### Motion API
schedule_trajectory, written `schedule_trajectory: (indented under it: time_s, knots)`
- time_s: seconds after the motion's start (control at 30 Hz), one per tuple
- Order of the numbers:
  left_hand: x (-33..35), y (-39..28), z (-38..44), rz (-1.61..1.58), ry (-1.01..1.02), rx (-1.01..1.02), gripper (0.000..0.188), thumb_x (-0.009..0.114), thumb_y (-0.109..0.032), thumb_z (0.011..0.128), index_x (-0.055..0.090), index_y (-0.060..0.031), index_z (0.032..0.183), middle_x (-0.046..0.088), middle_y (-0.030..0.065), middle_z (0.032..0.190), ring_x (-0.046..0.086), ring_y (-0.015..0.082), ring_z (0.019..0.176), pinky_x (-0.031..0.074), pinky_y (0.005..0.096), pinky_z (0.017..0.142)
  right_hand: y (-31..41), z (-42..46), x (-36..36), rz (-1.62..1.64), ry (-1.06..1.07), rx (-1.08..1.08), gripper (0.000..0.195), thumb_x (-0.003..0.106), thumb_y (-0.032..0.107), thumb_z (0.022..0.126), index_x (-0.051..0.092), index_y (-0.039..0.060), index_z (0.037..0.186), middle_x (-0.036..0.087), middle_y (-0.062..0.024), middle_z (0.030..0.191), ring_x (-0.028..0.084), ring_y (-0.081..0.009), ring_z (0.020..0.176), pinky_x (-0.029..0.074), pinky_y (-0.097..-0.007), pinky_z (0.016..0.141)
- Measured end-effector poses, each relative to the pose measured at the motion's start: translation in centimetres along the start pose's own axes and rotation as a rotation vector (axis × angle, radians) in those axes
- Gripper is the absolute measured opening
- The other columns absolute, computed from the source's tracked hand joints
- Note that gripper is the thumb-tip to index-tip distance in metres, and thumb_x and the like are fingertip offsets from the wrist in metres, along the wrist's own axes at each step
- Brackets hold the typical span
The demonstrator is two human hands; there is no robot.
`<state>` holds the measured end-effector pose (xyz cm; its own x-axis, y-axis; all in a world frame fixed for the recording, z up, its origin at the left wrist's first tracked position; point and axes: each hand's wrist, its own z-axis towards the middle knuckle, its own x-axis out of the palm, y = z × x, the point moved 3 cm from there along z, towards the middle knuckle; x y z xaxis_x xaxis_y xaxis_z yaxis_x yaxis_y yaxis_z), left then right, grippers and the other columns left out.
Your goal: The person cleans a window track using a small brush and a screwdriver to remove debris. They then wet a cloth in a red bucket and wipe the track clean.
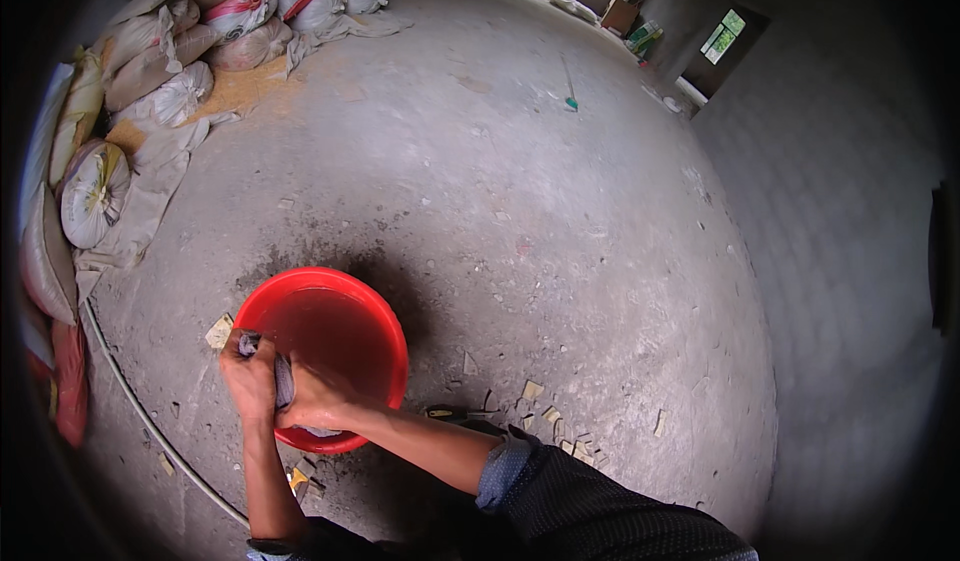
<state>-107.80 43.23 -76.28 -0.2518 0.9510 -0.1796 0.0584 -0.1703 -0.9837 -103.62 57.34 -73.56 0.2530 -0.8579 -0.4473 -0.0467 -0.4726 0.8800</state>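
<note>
Both my hands grip a bunched grey cloth [284, 381] over the near-left part of a red plastic basin [400, 336]. My left hand [251, 373] wraps the cloth's upper end at the basin's left rim. Closed around the lower part is my right hand [319, 396], its forearm crossing the near rim. A pale end of the cloth shows below the right hand. Murky water [330, 332] stands in the basin. Parts of the cloth are hidden by my fingers.
Stacked woven sacks [240, 10] line the left side, with spilled grain [247, 88] beside them. A hose [142, 415] curves along the floor at left. Broken tile pieces [553, 415] and a yellow-and-black handled tool [446, 413] lie right of the basin. A broom [571, 102] lies farther off.
</note>
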Motion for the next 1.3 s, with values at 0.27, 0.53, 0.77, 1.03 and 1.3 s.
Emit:
schedule_trajectory:
  time_s: [0.27, 0.53, 0.77, 1.03, 1.3]
  knots:
    - [-1.4, -1.7, -0.2, -0.430, 0.076, -0.008, 0.058, 0.076, -0.044, 0.102, 0.063, 0.0017, 0.135, 0.071, 0.0170, 0.119, 0.068, 0.0214, 0.110, 0.056, 0.0364, 0.098, -0.1, 0.5, -0.7, 0.636, 0.283, 0.194, 0.054, 0.086, 0.021, 0.074, 0.072, -0.0032, 0.120, 0.077, -0.0153, 0.105, 0.075, -0.0250, 0.092, 0.060, -0.0372, 0.083]
    - [-0.7, -1.9, -0.5, -1.177, 0.500, -0.237, 0.078, 0.059, -0.061, 0.103, 0.048, -0.0023, 0.154, 0.061, 0.0222, 0.148, 0.064, 0.0373, 0.130, 0.055, 0.0489, 0.108, -1.0, -0.3, 1.1, 1.317, 0.710, 0.335, 0.050, 0.085, 0.026, 0.086, 0.068, 0.0065, 0.129, 0.075, -0.0081, 0.105, 0.074, -0.0215, 0.090, 0.063, -0.0401, 0.085]
    - [-3.0, -1.0, 0.1, -0.936, 0.700, -0.080, 0.051, 0.076, -0.028, 0.087, 0.065, -0.0019, 0.130, 0.073, 0.0159, 0.113, 0.074, 0.0298, 0.096, 0.063, 0.0418, 0.087, -0.7, -0.6, 1.1, 1.046, 0.737, 0.421, 0.052, 0.089, 0.026, 0.081, 0.069, 0.0062, 0.124, 0.076, -0.0085, 0.102, 0.074, -0.0208, 0.087, 0.063, -0.0437, 0.076]
    - [-2.4, -3.0, -1.5, -0.391, 0.231, -0.223, 0.027, 0.078, -0.008, 0.084, 0.073, 0.0002, 0.109, 0.074, 0.0082, 0.095, 0.069, 0.0180, 0.082, 0.056, 0.0333, 0.075, -0.1, -0.7, 1.7, 0.760, 0.600, 0.301, 0.041, 0.084, 0.018, 0.080, 0.074, 0.0007, 0.116, 0.077, -0.0100, 0.101, 0.075, -0.0207, 0.087, 0.061, -0.0381, 0.080]
    - [-0.9, -2.7, -2.1, -0.038, 0.201, -0.033, 0.018, 0.073, -0.008, 0.081, 0.074, 0.0006, 0.097, 0.072, 0.0043, 0.086, 0.066, 0.0138, 0.077, 0.055, 0.0316, 0.073, -1.3, 0.5, 2.0, -0.016, 0.269, 0.041, 0.066, 0.086, 0.031, 0.070, 0.067, -0.0016, 0.125, 0.071, -0.0233, 0.122, 0.070, -0.0356, 0.113, 0.056, -0.0447, 0.097]
